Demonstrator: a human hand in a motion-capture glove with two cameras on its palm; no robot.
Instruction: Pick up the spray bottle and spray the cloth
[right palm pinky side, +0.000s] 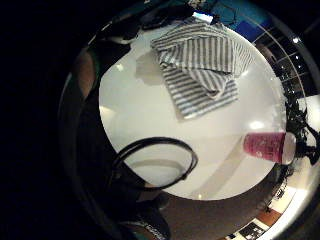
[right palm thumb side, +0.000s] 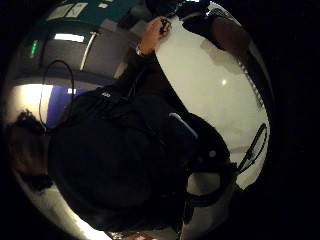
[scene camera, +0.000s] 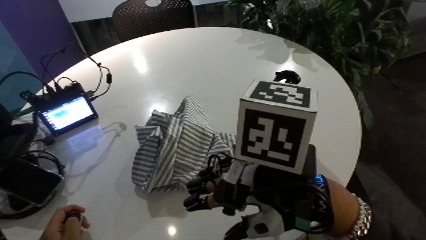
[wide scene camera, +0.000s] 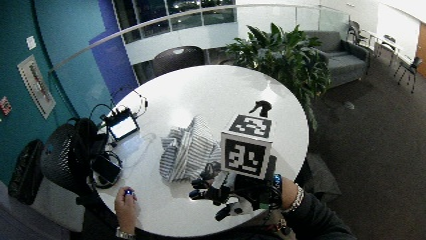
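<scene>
Gloved right hand (scene camera: 219, 192), fingers loosely curled and holding nothing, above the white table (scene camera: 200, 65) beside the striped cloth (scene camera: 174, 145); spray bottle (right palm pinky side: 270, 146) stands well apart.

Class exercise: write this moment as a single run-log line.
stage: approach | black-gloved right hand: above white round table, holding nothing | pink spray bottle: lying on table, untouched | grey-and-white striped cloth: crumpled, mid-table

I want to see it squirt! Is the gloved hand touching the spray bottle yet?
Apart. In the little finger side palm view the spray bottle stands alone on the white table, bare tabletop all round it. The wide outside view shows the gloved hand well short of it.
</scene>
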